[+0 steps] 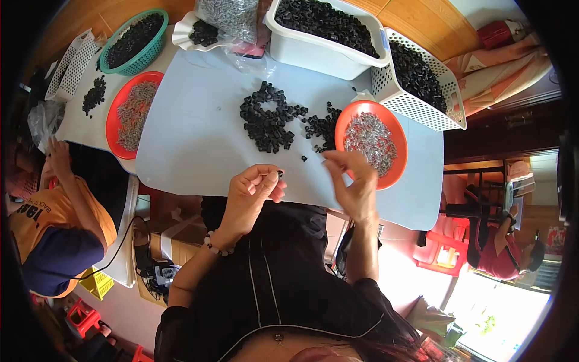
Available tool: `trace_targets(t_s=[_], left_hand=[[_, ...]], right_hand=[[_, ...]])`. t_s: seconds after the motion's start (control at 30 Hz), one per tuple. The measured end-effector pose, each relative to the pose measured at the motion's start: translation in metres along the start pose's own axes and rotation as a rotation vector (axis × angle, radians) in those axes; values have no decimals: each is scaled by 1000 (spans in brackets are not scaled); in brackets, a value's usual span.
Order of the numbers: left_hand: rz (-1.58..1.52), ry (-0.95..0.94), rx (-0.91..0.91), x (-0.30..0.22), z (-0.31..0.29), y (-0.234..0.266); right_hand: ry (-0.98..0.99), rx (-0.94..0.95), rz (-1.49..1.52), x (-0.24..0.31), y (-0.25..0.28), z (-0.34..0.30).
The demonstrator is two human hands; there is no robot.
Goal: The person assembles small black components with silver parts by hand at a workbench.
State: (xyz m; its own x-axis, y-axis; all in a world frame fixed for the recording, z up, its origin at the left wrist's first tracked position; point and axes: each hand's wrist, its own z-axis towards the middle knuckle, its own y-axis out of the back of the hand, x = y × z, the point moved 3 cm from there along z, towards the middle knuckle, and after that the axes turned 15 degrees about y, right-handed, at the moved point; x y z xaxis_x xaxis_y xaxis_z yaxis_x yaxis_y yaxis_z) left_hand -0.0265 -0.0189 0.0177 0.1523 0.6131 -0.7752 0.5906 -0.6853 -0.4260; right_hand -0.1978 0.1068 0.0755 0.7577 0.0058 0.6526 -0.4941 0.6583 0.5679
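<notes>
My left hand (pixel 251 193) is closed in front of the table's near edge, pinching a small black plastic part (pixel 280 174) between thumb and fingers. To its right, my right hand (pixel 357 188) is raised beside the near rim of an orange plate (pixel 341 130), its thumb and forefinger brought together; whatever is between them is too small to make out. Many small shiny metal pieces (pixel 369 140) lie on that plate. Beyond my hands spreads a pile of black plastic parts (pixel 268 120), with a smaller pile (pixel 322 128) against the plate.
A white tub (pixel 319 55) and a white perforated basket (pixel 416 108), both full of black parts, stand at the back right. A clear bag of metal pieces (pixel 229 18) lies at the back. On the left are another orange plate (pixel 111 130), a green basket (pixel 158 48) and a co-worker (pixel 66 223).
</notes>
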Motion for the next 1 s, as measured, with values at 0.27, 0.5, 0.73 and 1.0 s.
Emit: trace_targets(t_s=[0.27,0.5,0.73,1.0], left_hand=[[-103,-11,50,0,2,-5],[-136,18,51,3,3,-1],[-129,-1,34,0,2,2],[-147,6,51,-1,5,-3]], right_hand=[[-99,7,-453,-58,58,3],[71,147,-394,-61,35,14],[-29,255,-420,-64,30,25],[-102,67,-310,-82,43,26]])
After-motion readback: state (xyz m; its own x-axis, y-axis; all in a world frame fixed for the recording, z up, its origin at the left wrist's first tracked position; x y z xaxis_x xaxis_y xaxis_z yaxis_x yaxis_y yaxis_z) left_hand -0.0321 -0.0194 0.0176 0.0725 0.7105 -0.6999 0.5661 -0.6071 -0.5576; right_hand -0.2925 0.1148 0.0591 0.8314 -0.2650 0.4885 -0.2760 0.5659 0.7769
